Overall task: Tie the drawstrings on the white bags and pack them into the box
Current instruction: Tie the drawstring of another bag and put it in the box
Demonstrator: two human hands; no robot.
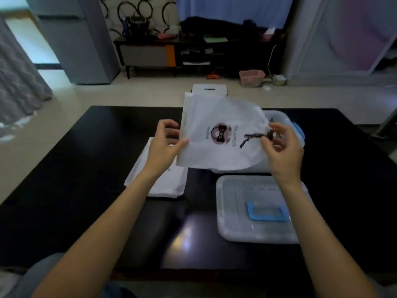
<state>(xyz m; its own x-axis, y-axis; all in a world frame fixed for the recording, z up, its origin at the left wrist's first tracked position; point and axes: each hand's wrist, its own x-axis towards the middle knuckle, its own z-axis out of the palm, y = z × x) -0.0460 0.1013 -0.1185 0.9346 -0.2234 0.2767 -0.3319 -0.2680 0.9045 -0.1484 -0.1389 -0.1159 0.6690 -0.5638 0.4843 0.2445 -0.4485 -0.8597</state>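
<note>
One white bag (217, 134) is held up above the black bench (64, 168), long axis running left to right, gathered mouth to the right. The right hand (281, 151) pinches the dark drawstring (253, 138) at that mouth; the left hand (163, 145) grips the bag's left edge, fingers curled on it. The open box (298, 130) lies just behind the right hand, the nearer one to it. Its lid (257, 209) lies near right. One stack of flat bags (159, 181) lies at left.

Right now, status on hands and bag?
Left hand pinches white bag edge. Right hand pinches drawstring. Bag held above open box; nothing blocking.
</note>
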